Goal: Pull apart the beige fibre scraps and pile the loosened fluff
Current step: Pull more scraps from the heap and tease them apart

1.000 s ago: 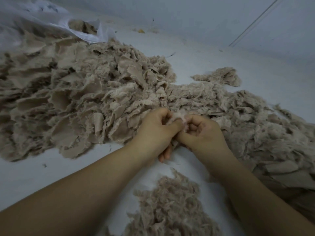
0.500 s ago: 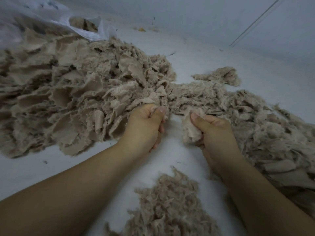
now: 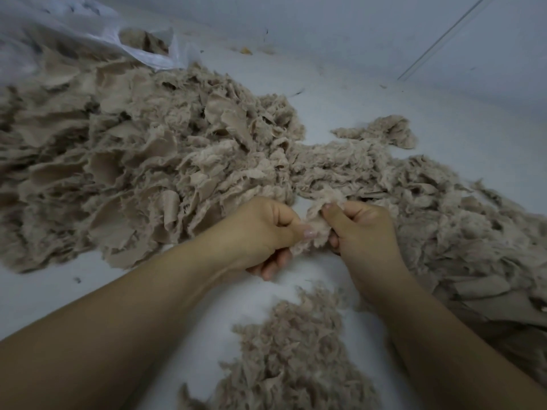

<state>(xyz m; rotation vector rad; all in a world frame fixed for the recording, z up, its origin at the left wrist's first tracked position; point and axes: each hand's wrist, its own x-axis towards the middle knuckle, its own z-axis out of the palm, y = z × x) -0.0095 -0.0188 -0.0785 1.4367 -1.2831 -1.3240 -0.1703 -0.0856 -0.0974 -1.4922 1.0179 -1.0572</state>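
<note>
1. Nearest, below both hands, a pile of loosened fluff [image 3: 293,356] lies on the white floor [image 3: 355,93], wispy and beige, touching neither hand.
2. The left hand [image 3: 260,235] and right hand [image 3: 364,232] sit close together, each with thumb and curled fingers pinching one fibre scrap [image 3: 318,229] stretched between them; it looks soft and frayed.
3. Beyond the grip, a big heap of scraps [image 3: 142,161] spreads left and right, ragged flat pieces mixed with fuzz.
4. Farthest left, a white plastic bag [image 3: 88,34] holds more scraps.
</note>
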